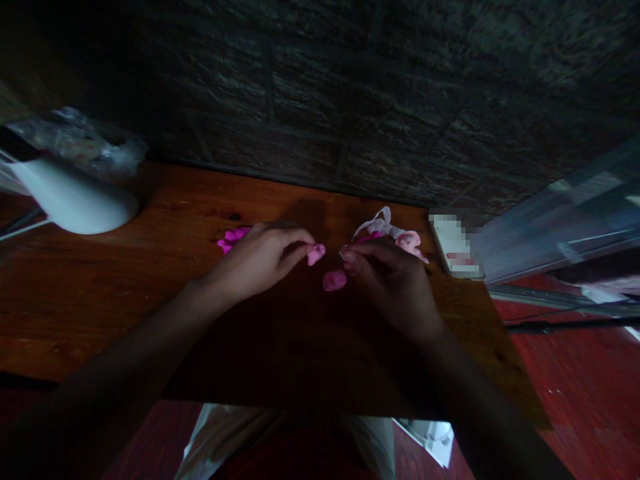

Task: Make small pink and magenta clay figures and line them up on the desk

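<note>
My left hand [267,257] pinches a small crumpled light-pink piece [315,253] between thumb and fingertips, just above the table. Facing it, my right hand [393,280] is also closed in a pinch; a tiny pale bit shows at its fingertips, too dark to name. Below the gap between them lies a flat, rounded pink piece [335,280] on the wood. A bright magenta crumpled piece [233,239] sits partly hidden behind my left hand. Behind my right hand are a whitish clear wrapper [377,220] and a pale-pink soft lump [410,241].
The wooden table [165,207] backs onto a dark stone-patterned wall [320,100]. At the left stand a white kettle [75,197] and crumpled clear plastic [110,150]. A white box [455,247] lies at the right edge beside a glassy panel [560,213]. The floor [590,380] is red.
</note>
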A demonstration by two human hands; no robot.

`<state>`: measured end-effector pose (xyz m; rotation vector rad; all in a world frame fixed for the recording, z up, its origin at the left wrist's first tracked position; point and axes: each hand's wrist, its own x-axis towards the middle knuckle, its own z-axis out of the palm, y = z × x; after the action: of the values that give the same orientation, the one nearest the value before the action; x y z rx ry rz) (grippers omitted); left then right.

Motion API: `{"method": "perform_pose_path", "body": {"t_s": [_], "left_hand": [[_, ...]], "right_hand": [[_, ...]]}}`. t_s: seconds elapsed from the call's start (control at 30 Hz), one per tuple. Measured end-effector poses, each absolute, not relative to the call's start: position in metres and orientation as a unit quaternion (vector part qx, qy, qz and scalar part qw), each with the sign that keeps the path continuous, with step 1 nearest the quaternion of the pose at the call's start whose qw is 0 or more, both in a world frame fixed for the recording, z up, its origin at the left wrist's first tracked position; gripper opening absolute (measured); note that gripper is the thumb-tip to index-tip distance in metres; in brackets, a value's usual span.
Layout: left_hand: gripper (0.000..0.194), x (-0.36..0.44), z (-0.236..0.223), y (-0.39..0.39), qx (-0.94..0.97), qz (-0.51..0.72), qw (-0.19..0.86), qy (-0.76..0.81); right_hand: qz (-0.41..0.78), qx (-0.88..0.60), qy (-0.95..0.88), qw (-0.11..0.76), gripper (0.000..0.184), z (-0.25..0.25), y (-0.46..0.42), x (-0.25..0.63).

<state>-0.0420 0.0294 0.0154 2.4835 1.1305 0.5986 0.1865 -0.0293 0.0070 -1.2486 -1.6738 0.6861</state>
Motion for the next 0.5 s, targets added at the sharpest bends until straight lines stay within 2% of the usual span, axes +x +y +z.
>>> {"method": "perform_pose_path", "body": {"t_s": [0.27,0.5], "left_hand": [[0.028,-0.0471,0.0144,0.0316,0.877,0.158,0.124,0.436],[0.025,-0.0453,0.0155,0.03,0.88,0.139,0.115,0.439]], "right_hand": [[0.353,-0.525,-0.621,0.463,0.011,0.0054,-0.0268,0.1884],[0.321,-0.514,-0.643,0.468,0.007,0.0035,-0.0257,0.1863]]}}
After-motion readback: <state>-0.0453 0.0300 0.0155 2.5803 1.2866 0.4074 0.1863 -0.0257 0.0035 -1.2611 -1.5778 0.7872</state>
